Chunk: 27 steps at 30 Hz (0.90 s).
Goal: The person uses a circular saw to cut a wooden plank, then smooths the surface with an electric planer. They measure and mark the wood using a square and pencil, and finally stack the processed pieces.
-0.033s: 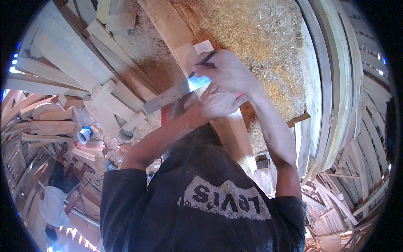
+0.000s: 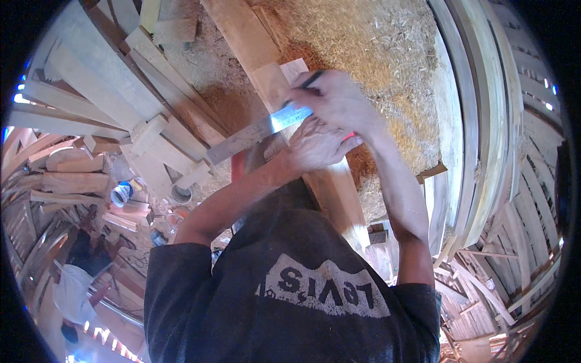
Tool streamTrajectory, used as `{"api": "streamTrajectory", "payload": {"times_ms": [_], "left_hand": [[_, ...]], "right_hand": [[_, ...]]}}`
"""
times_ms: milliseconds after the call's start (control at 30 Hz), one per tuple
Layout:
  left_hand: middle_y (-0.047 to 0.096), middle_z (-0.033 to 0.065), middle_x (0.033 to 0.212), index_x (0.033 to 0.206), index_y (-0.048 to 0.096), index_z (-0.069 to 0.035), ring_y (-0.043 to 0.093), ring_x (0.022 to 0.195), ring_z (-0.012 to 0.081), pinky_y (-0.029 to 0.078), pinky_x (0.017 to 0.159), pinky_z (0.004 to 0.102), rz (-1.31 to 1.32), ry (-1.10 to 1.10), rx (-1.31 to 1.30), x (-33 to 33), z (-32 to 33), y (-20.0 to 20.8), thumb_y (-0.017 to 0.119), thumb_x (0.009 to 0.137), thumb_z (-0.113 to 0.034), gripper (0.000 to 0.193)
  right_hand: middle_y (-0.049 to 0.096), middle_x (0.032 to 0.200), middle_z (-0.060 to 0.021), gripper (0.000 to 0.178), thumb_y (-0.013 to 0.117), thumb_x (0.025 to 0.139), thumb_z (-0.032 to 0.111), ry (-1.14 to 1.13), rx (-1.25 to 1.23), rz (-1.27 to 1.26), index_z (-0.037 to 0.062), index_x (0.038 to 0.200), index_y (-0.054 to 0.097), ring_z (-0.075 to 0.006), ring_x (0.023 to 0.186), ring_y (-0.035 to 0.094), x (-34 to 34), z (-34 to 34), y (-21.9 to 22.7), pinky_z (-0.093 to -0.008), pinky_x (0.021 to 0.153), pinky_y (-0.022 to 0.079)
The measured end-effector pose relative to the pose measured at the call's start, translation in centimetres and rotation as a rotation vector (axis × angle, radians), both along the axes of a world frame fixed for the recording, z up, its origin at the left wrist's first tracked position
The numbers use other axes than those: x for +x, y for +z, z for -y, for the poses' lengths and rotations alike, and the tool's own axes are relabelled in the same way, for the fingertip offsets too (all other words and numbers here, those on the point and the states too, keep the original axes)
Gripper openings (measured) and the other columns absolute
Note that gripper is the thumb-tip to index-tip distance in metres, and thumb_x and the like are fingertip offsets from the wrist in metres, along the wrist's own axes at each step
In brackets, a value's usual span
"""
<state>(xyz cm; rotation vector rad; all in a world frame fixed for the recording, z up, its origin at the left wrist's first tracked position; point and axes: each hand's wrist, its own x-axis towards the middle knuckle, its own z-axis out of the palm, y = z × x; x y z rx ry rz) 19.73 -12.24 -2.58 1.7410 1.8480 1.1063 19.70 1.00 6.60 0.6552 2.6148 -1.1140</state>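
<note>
The right hand (image 2: 333,103) is closing its fingers around a dark slim stick (image 2: 312,79) (a marking tool, perhaps, though the blur is hiding its tip). Just below it, the left hand (image 2: 315,145) is lying low over the board, its thumb pointing right beside a small red edge (image 2: 350,136); whether its fingers are gripping or only pressing, I cannot tell. The two hands are overlapping in this view, the right wrist passing close by the left thumb.

From between the hands a flat straightedge (image 2: 242,140) is reaching out leftward, crossing the long board (image 2: 251,42) at a slant, its right part glaring blue-white and its left end sticking out past the board's edge. A small pale piece (image 2: 293,68) is lying by the board just above the right hand. The board itself is running from the top of the view down beneath both hands.

To the right, shavings (image 2: 375,54) are covering the ground, and long planks (image 2: 472,121) are curving past them. On the left, more planks (image 2: 103,66) are lying about, with a white-and-blue bucket (image 2: 122,193) standing below them. Farther down, another person (image 2: 75,293) is showing in a white top.
</note>
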Motion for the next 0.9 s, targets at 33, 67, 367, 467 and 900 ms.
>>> {"api": "streamTrajectory", "payload": {"times_ms": [33, 67, 367, 467, 900], "left_hand": [[0.056, 0.0232, 0.137, 0.122, 0.069, -0.002, 0.049, 0.137, 0.0407, 0.035, 0.119, 0.0545, -0.02, 0.039, 0.02, -0.2, -0.1, 0.7, 0.061, 0.1, -0.045, 0.049], [0.056, 0.0217, 0.135, 0.119, 0.069, -0.002, 0.049, 0.136, 0.04, 0.034, 0.12, 0.0547, -0.006, 0.019, 0.048, -0.6, -0.3, 1.3, 0.063, 0.099, -0.043, 0.046], [0.054, 0.0171, 0.123, 0.11, 0.068, -0.003, 0.05, 0.132, 0.0372, 0.032, 0.122, 0.0573, 0.07, -0.058, 0.147, -2.0, -1.1, 2.1, 0.069, 0.095, -0.038, 0.038], [0.055, 0.0186, 0.127, 0.113, 0.069, -0.002, 0.049, 0.132, 0.0361, 0.029, 0.125, 0.0552, 0.065, -0.087, 0.103, -2.1, -1.0, 2.0, 0.07, 0.091, -0.037, 0.041], [0.057, 0.0161, 0.125, 0.107, 0.069, -0.005, 0.053, 0.13, 0.0384, 0.039, 0.118, 0.0525, 0.115, -0.015, 0.139, -5.6, -3.6, 1.1, 0.073, 0.092, -0.033, 0.032]], "right_hand": [[0.077, 0.09, -0.0139, 0.025, 0.07, 0.095, 0.026, -0.046, 0.064, 0.032, 0.0046, 0.106, 0.077, -0.0249, 0.081, 0.075, 0.5, -1.2, 1.3, -0.0361, 0.077, 0.058], [0.077, 0.09, -0.0135, 0.024, 0.07, 0.095, 0.024, -0.094, 0.127, 0.065, 0.0044, 0.107, 0.077, -0.0246, 0.081, 0.075, 1.4, -2.0, 2.5, -0.0355, 0.077, 0.057], [0.071, 0.119, -0.0086, 0.037, 0.063, 0.1, 0.008, -0.811, -0.756, -0.152, 0.0014, 0.136, 0.062, -0.0169, 0.102, 0.069, 16.4, -0.4, -3.9, -0.032, 0.085, 0.058], [0.068, 0.126, -0.0103, 0.037, 0.056, 0.102, 0.004, -0.969, -1.091, -0.326, 0.0017, 0.138, 0.061, -0.0185, 0.11, 0.068, 17.7, 1.8, -5.7, -0.0357, 0.092, 0.059], [0.072, 0.116, -0.0065, 0.03, 0.072, 0.097, 0.008, -0.932, -0.763, -0.481, -0.002, 0.126, 0.067, -0.0146, 0.105, 0.067, 11.8, 3.3, -7.5, -0.031, 0.093, 0.055]]}}
